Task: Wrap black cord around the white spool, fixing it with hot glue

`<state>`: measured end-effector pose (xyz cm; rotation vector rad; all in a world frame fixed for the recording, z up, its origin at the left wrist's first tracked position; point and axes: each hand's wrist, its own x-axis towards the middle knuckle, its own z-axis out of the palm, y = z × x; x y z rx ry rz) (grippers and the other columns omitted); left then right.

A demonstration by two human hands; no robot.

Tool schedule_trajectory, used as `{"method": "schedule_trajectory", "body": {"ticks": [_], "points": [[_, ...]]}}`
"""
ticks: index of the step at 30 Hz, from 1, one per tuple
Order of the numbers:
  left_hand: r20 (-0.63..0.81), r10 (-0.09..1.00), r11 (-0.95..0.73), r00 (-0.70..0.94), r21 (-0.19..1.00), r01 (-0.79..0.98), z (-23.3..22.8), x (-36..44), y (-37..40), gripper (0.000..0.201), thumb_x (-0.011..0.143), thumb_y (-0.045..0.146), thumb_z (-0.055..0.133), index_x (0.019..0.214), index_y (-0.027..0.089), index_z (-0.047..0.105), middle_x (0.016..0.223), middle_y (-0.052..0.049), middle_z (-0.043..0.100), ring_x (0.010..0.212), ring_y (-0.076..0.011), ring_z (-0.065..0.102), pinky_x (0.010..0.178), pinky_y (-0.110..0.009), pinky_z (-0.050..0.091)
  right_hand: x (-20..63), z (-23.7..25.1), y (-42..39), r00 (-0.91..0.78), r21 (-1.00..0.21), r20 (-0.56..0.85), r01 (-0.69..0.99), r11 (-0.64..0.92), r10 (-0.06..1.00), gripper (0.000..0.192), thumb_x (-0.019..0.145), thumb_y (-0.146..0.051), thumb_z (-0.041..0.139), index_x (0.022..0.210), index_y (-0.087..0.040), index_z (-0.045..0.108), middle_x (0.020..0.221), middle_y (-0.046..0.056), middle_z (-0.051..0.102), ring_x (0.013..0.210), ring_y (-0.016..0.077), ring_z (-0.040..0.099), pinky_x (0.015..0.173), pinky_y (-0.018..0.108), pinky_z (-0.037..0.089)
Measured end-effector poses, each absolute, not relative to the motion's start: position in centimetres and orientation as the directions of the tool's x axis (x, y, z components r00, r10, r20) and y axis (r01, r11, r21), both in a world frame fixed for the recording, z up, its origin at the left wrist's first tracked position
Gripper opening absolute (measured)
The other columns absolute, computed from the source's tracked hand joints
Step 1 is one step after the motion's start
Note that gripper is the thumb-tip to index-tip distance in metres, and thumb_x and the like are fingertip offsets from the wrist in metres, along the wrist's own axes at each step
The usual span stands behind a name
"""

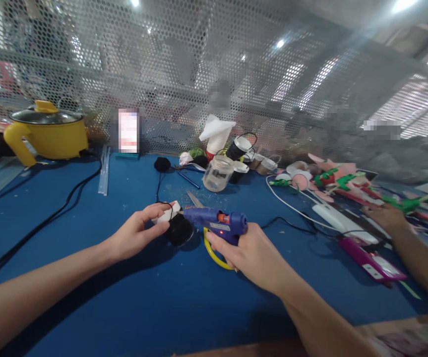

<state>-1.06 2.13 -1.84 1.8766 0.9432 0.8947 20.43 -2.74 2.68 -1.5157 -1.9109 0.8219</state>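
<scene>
In my right hand is a blue hot glue gun, its small red light lit. Its nozzle points left, at or very near a small white cup partly wound with black yarn. My left hand grips that cup by its white end, tilted on its side just above the table. A strand runs from it up to a black yarn ball. Scissors with yellow handles lie under the glue gun, partly hidden by it and my right hand.
Behind are a clear jar, stacked paper cups, yarn-wound cups and a blue pen. Glue sticks and a yellow electric pot stand left. Right are a purple power strip, cords and another person's hand at pink-green craft pieces.
</scene>
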Motion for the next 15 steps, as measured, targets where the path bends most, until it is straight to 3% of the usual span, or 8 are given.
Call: {"method": "schedule_trajectory", "body": {"ticks": [15], "points": [[0.185, 0.874, -0.328, 0.449, 0.906, 0.266, -1.69, -0.98, 2.14, 0.029, 0.076, 0.038, 0.052, 0.091, 0.014, 0.061, 0.128, -0.013, 0.047, 0.119, -0.0272, 0.039, 0.101, -0.041, 0.025, 20.48, 2.59, -2.79, -0.245, -0.739, 0.064, 0.640, 0.211, 0.967, 0.021, 0.076, -0.031, 0.049, 0.060, -0.017, 0.049, 0.045, -0.004, 0.046, 0.039, 0.0083, 0.042, 0.039, 0.020, 0.035]]}}
